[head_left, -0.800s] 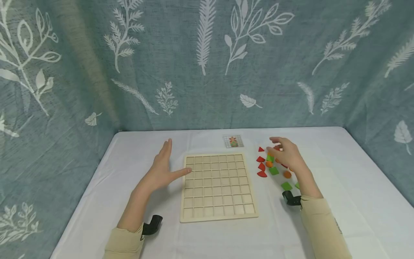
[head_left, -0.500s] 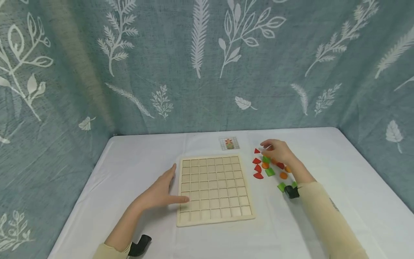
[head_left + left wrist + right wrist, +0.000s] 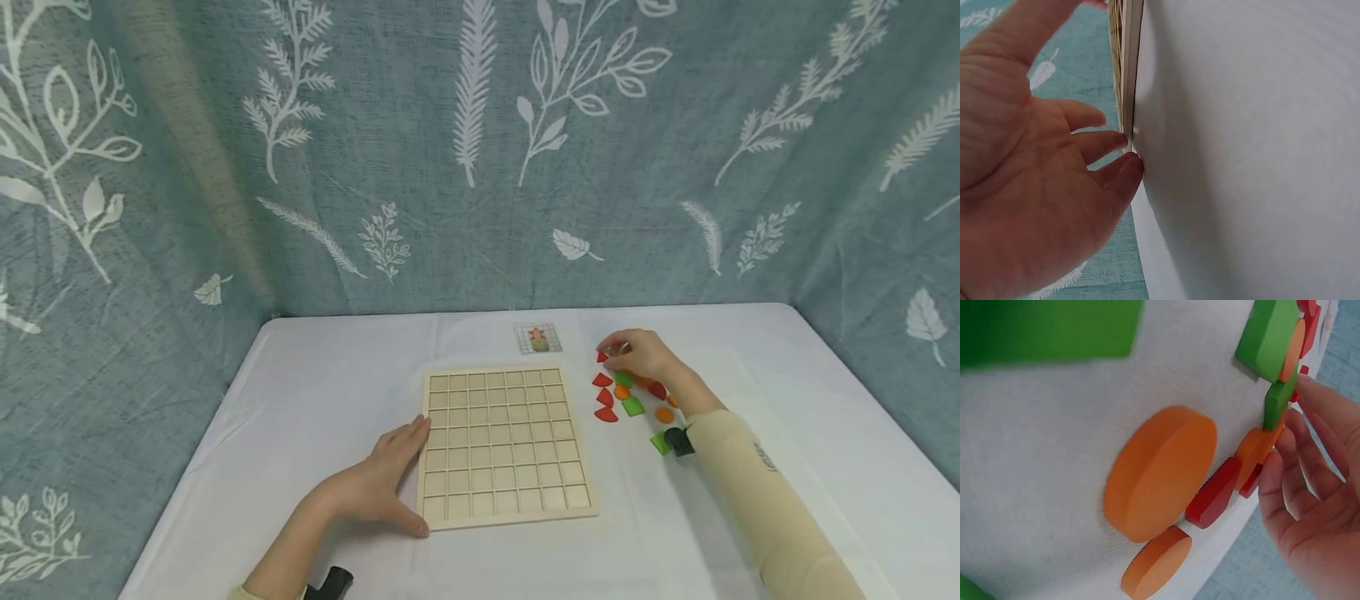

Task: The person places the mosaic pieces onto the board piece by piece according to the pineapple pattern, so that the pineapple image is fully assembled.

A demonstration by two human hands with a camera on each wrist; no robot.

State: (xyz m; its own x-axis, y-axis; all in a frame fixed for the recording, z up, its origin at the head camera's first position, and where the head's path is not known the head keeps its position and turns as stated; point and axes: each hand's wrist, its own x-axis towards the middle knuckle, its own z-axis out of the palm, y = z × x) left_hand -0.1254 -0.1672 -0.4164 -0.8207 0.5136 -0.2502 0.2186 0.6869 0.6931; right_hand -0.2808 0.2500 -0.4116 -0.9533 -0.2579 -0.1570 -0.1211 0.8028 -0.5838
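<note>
White table (image 3: 510, 567), gridded board (image 3: 510, 446), left hand (image 3: 384, 482) spread along its edge, right hand (image 3: 643, 353) across gap pinching red triangle (image 3: 602, 357)

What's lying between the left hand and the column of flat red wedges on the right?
The head view shows the pale wooden grid board beside the left hand, then a bare strip of white cloth before the red wedges.

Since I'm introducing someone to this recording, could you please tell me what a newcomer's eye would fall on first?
Probably the bright pieces, red, orange and green, scattered right of the pale gridded board, with the right hand at a small red triangle. The board itself comes next, central in the head view, the left hand spread along its left edge. A small picture card lies just beyond the board's far edge.
</note>
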